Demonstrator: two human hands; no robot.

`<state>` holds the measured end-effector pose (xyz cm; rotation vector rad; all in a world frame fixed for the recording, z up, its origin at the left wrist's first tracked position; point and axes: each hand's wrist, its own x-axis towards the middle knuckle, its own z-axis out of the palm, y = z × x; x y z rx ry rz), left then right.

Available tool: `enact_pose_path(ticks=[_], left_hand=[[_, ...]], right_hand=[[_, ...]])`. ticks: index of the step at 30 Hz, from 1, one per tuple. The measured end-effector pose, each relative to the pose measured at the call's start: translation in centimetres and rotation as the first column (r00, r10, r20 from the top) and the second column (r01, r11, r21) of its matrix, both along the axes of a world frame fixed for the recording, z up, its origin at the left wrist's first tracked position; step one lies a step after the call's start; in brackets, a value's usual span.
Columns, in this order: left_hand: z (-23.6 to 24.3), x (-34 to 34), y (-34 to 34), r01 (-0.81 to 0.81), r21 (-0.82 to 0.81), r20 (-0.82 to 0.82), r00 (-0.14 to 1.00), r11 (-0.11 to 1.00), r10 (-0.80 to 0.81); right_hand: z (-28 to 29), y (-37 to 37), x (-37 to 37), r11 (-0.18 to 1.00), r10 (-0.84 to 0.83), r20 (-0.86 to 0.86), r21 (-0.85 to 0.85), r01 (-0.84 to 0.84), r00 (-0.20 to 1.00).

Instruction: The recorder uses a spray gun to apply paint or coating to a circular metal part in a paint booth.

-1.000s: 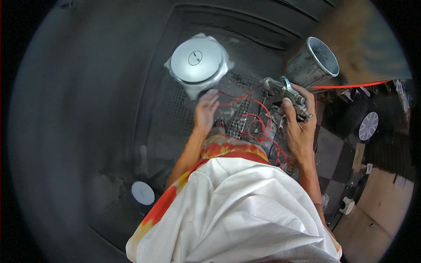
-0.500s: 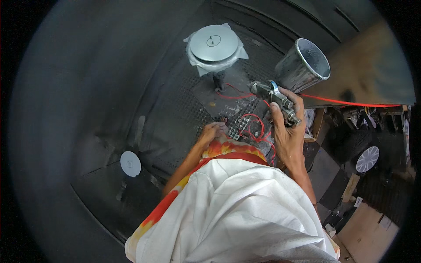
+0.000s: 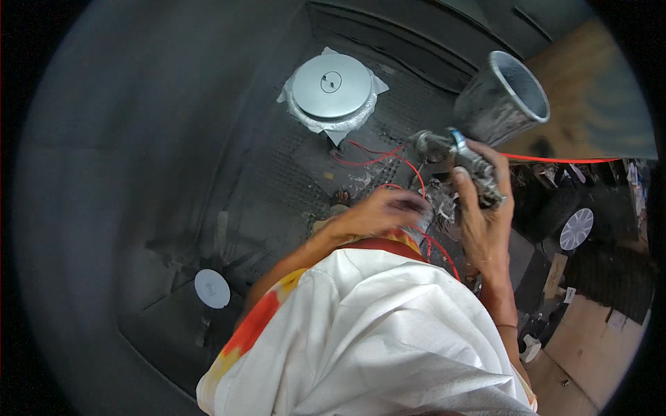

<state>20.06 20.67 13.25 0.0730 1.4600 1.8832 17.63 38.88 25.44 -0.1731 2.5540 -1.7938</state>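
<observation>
Right hand [image 3: 487, 216] was wrapped around a metal spray gun [image 3: 473, 166], thumb on the near side, fingers closed around the far side. Gun was up in front of the body, right of centre, front end toward the left. Big metal cup [image 3: 479, 107] sat right up against the gun on its far side, open mouth tipped up and to the right, walls smeared grey. Couldn't see the joint between the two.

Left hand [image 3: 380, 211] was low in front of the waist, reaching across toward the right, fingers motion-blurred. Couldn't tell if it was spread or gripping anything. It was near the red hose [image 3: 422, 184] but I couldn't confirm contact. Hose ran in loops over the dark floor [image 3: 284, 180], between the stand area and the body.

Ahead, well apart from both hands: round silver disc [image 3: 331, 97], face up, small fitting at centre, on a support wrapped in clear plastic [image 3: 336, 129].

Lower left: smaller pale disc [image 3: 211, 288]. Right side: spoked wheel cover [image 3: 576, 229] past the right forearm, brown panel [image 3: 590, 104] above it. White garment [image 3: 374, 326] filled the bottom centre; one foot [image 3: 341, 197] showed beyond the left wrist.
</observation>
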Motion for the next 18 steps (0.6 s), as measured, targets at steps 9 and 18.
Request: enact_pose_path(ticks=[9,18], left_hand=[[4.2,-1.5,5.0,0.107,0.446,-0.097,0.993,0.889,-0.071],[4.8,-0.3,4.1,0.146,0.259,-0.263,0.962,0.955,-0.076]], right_hand=[[3.3,-1.0,0.6,0.971,-0.235,-0.053,-0.060,0.232,0.971],[3.0,-1.5,1.3,0.994,-0.102,0.073,-0.032,0.105,0.992]])
